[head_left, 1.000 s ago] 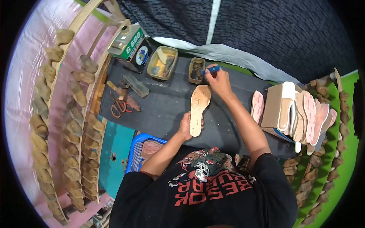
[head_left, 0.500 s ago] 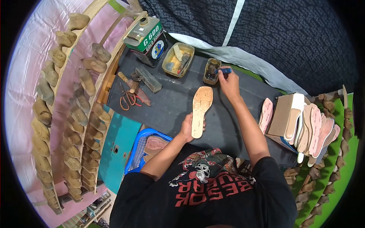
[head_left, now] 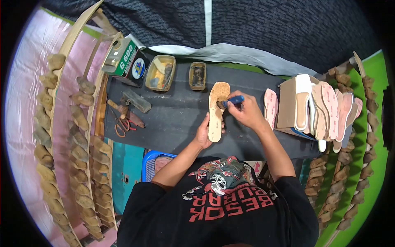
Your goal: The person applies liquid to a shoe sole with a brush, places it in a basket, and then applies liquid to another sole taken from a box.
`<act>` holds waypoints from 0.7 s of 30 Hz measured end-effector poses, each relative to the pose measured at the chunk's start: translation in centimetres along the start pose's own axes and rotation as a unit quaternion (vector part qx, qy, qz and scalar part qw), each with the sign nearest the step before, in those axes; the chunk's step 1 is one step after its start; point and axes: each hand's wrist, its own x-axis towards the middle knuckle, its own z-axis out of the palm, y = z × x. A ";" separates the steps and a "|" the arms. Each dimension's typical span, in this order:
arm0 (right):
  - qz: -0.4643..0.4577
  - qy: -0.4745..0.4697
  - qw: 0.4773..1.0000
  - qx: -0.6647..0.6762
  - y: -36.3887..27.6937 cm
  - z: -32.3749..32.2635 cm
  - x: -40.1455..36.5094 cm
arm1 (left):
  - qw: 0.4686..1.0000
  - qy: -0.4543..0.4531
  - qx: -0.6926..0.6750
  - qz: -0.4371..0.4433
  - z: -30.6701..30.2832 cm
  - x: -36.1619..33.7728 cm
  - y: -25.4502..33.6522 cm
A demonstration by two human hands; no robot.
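Note:
An insole [head_left: 215, 123], pale at the heel and browner toward the front, is gripped by its heel end in my left hand [head_left: 204, 132]. My right hand [head_left: 247, 112] holds a brush [head_left: 235, 100] with a blue handle, its dark bristles against the front half of the insole. Beyond them is a small tub [head_left: 197, 76] with dark contents. Left of it stands a larger yellowish tub [head_left: 161, 73] with tools inside, beside a green and black can [head_left: 124, 61].
A hammer [head_left: 123, 110], scissors [head_left: 119, 125] and a grey block [head_left: 137, 101] lie at the left. A box [head_left: 289, 105] packed with insoles stands at the right. Racks of shoe lasts [head_left: 44, 155] flank both sides. A blue basket [head_left: 149, 164] sits below the table's front edge.
My right hand has brought the brush from the small tub down onto the insole. The camera view has turned, and the insole remains in my left hand.

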 end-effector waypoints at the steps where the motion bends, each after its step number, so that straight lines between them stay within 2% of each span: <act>1: -0.034 -0.004 0.999 -0.009 0.1 -0.2 -0.5 | 1.000 0.010 0.011 -0.012 0.4 0.3 -0.1; 4: -0.130 -0.020 0.990 -0.049 0.5 -0.1 -2.3 | 0.998 0.037 0.047 -0.023 0.9 0.8 -1.0; 7: -0.098 -0.055 0.993 -0.018 0.2 -0.8 -3.7 | 0.999 0.018 0.037 -0.027 0.7 1.4 -1.7; 8: -0.116 -0.053 0.992 -0.016 0.2 -1.1 -3.8 | 0.999 0.018 0.042 -0.022 0.6 1.7 -1.9; 12: -0.152 0.011 0.988 -0.036 1.4 -2.0 -3.2 | 0.998 0.005 0.058 -0.038 0.9 1.9 -1.8; 16: -0.162 0.031 0.985 -0.047 1.4 -2.3 -2.8 | 0.997 0.001 0.067 -0.045 0.9 1.8 -1.9; 21: -0.192 -0.051 0.979 -0.037 0.0 -0.6 -4.5 | 0.998 0.054 0.040 0.016 2.4 1.8 -1.8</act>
